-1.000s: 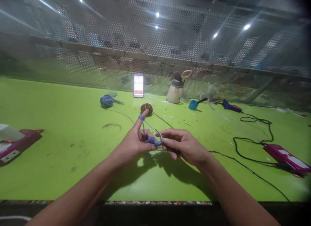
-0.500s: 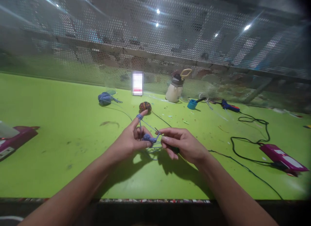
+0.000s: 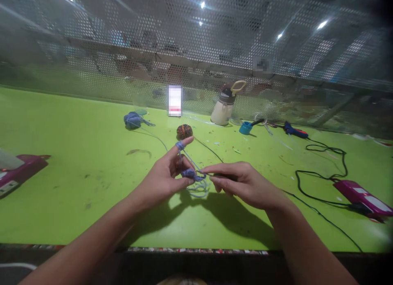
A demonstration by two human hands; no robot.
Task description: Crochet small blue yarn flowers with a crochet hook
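Observation:
My left hand (image 3: 167, 170) pinches a small piece of blue-purple crochet work (image 3: 188, 173) between thumb and fingers. Blue yarn is wound round its raised index finger and runs down to the piece. In my right hand (image 3: 242, 180) is a thin crochet hook (image 3: 207, 174), its tip at the right end of the work; the palm hides most of its handle. Loose blue yarn (image 3: 198, 191) hangs in loops below the piece. A blue yarn ball (image 3: 132, 120) lies farther back on the left, its strand leading toward my left hand. Beyond my fingertips sits a dark multicoloured yarn ball (image 3: 184, 132).
On the green table (image 3: 76, 187) stand a lit phone (image 3: 175, 101), a cream bottle (image 3: 221, 112) and a teal tape roll (image 3: 245, 128). A blue glue gun (image 3: 295, 130) lies at the right; its black cord runs toward a magenta power strip (image 3: 362, 197). Another magenta strip (image 3: 26, 170) is at the left.
My right hand has turned flatter and drawn slightly right, with its index finger stretched along the hook. My left hand still holds the work. The view has shifted slightly.

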